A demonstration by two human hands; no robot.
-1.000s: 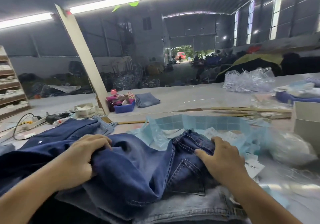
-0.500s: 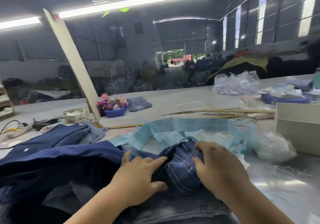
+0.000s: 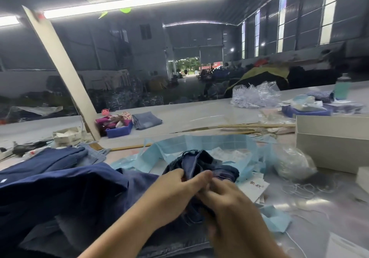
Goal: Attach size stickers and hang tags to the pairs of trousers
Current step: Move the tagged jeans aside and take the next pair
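Denim bunched up at the near centre: both hands meet on the jeans [image 3: 201,166], left hand [image 3: 173,196] and right hand [image 3: 229,204] pressed together, fingers curled and pinching a raised fold of the waistband. Looks like the find-the-spot step, gathering the fabric where a tag or sticker should go; nothing looks attached yet, though the blur makes that hard to tell. Next move, I'd say, calls for one hand to keep the fold pinned while the other reaches right for a tag.

Tags [image 3: 253,188], white cards with writing, lie just right of the hands, partly under the blue sticker sheets [image 3: 199,144] that curl around the far side of the jeans. More trousers [image 3: 60,180], darker blue, are heaped on the left. A clear bag [image 3: 293,164] and white boxes [image 3: 331,144] sit further right, loose string [image 3: 305,188] trailing near them. Far off, a blue tray [image 3: 119,131] by a leaning plank [image 3: 61,70]. Those crumpled sheets crowd the tags, and the string could snag a reach.
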